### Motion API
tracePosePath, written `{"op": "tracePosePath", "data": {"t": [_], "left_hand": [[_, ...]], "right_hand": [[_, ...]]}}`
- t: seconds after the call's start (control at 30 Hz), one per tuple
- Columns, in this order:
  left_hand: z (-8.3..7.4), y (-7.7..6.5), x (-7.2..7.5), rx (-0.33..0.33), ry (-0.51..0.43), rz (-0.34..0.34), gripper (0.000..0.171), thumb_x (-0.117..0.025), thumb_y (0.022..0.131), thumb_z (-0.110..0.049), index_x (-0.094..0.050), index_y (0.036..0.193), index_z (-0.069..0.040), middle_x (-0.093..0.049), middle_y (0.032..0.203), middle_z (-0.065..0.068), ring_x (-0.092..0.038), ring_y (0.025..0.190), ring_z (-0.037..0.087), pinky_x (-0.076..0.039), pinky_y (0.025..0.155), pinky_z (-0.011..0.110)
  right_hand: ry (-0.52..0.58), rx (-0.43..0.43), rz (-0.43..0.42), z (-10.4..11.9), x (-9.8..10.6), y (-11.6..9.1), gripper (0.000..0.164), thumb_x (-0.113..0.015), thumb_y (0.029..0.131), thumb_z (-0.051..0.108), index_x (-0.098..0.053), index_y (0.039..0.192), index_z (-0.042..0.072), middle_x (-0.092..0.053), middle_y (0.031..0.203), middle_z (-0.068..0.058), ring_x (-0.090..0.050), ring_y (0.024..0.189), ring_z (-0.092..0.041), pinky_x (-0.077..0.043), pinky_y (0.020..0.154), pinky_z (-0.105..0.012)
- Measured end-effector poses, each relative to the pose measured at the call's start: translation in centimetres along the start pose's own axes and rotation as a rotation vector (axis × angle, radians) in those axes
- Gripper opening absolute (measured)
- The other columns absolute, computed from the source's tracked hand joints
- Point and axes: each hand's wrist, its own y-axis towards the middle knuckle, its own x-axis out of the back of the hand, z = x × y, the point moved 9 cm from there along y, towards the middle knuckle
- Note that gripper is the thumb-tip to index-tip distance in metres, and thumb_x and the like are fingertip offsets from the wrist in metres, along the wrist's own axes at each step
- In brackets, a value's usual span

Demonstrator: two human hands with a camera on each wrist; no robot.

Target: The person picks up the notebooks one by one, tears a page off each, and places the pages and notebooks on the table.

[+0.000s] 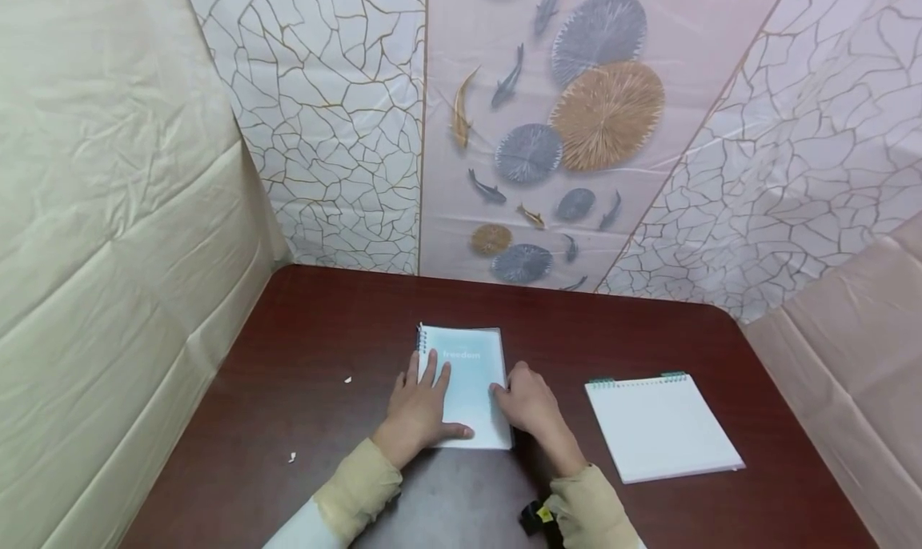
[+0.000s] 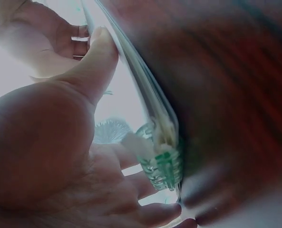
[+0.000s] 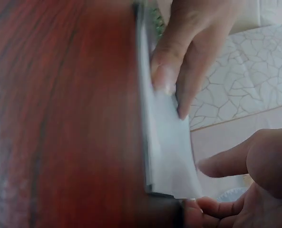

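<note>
A spiral notebook [image 1: 471,401] with a pale blue cover marked "freedom" lies on the table, its coil [image 2: 162,168] on the left side. Fingers spread, my left hand [image 1: 414,413] rests flat over the cover's left part, thumb near the lower edge. At the opposite side, my right hand [image 1: 531,403] holds the notebook's right edge, thumb on top of the cover and the other fingers curled by the edge. From the right wrist view, the upper sheet [image 3: 171,147] bows slightly up near the right thumb. The right fingertips are partly hidden.
To the right lies a white pad [image 1: 666,429] with green coils along its top. Two small white scraps, one nearer the notebook [image 1: 348,380], sit on the dark red table [image 1: 245,389]. Fabric walls [image 1: 346,133] stand behind and at both sides.
</note>
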Motion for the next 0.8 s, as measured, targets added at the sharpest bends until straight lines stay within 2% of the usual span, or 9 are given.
{"op": "tracePosePath", "data": {"t": [0.2, 0.33, 0.4, 0.5, 0.63, 0.73, 0.8], "left_hand": [[0.2, 0.1, 0.0, -0.003, -0.014, -0.005, 0.115, -0.077, 0.073, -0.071, -0.037, 0.156, -0.004, -0.023, 0.166, 0.022, -0.013, 0.150, 0.046, -0.032, 0.118, 0.058], [0.3, 0.2, -0.1, -0.008, -0.030, 0.001, 0.115, -0.078, 0.073, -0.070, -0.037, 0.156, -0.003, -0.022, 0.166, 0.022, -0.012, 0.151, 0.046, -0.032, 0.118, 0.058], [0.3, 0.2, -0.1, -0.013, -0.043, 0.005, 0.115, -0.078, 0.073, -0.069, -0.036, 0.157, -0.003, -0.021, 0.166, 0.022, -0.011, 0.151, 0.046, -0.032, 0.118, 0.058], [0.2, 0.2, 0.1, -0.022, -0.081, 0.017, 0.109, -0.077, 0.078, -0.066, -0.035, 0.157, -0.003, -0.018, 0.167, 0.023, -0.011, 0.151, 0.045, -0.038, 0.114, 0.058], [0.0, 0.5, 1.2, -0.019, -0.222, -0.001, 0.082, -0.064, 0.097, -0.050, -0.037, 0.154, 0.002, -0.022, 0.163, 0.030, -0.017, 0.148, 0.050, -0.039, 0.112, 0.060], [0.1, 0.5, 2.9, 0.003, -0.366, -0.046, 0.066, -0.048, 0.107, -0.042, -0.041, 0.151, 0.007, -0.035, 0.156, 0.033, -0.031, 0.143, 0.049, -0.037, 0.113, 0.062], [0.4, 0.4, 4.1, 0.023, -0.458, -0.065, 0.067, -0.038, 0.110, -0.046, -0.039, 0.152, 0.007, -0.043, 0.152, 0.032, -0.041, 0.138, 0.046, -0.039, 0.112, 0.061]], "right_hand": [[0.130, 0.011, 0.034, 0.3, 1.0, -0.7, 0.020, -0.063, 0.100, 0.018, -0.057, 0.098, 0.000, -0.060, 0.082, -0.012, -0.056, 0.069, -0.022, -0.048, 0.059, -0.034], [0.193, 0.000, 0.051, -0.1, 1.1, -0.7, 0.025, -0.064, 0.100, 0.020, -0.060, 0.110, -0.003, -0.064, 0.093, -0.014, -0.059, 0.076, -0.022, -0.051, 0.064, -0.036], [0.247, 0.005, 0.063, -0.2, 0.8, -0.5, 0.030, -0.063, 0.100, 0.018, -0.059, 0.118, -0.005, -0.065, 0.096, -0.015, -0.061, 0.077, -0.021, -0.053, 0.063, -0.036], [0.374, 0.036, 0.094, 0.1, 0.4, -0.4, 0.027, -0.061, 0.100, 0.012, -0.061, 0.121, -0.006, -0.066, 0.094, -0.015, -0.063, 0.073, -0.021, -0.055, 0.059, -0.035], [0.568, 0.105, 0.089, 0.8, 0.8, -0.4, 0.017, -0.059, 0.100, 0.005, -0.066, 0.114, -0.004, -0.062, 0.088, -0.013, -0.060, 0.071, -0.018, -0.052, 0.057, -0.031], [0.674, 0.173, 0.071, 2.3, 1.5, -0.8, 0.024, -0.056, 0.105, 0.011, -0.065, 0.124, 0.000, -0.064, 0.095, -0.015, -0.064, 0.078, -0.019, -0.054, 0.061, -0.030], [0.743, 0.225, 0.118, 3.9, 1.6, -1.5, 0.033, -0.049, 0.110, 0.021, -0.059, 0.137, 0.006, -0.067, 0.106, -0.019, -0.068, 0.084, -0.023, -0.057, 0.061, -0.033]]}}
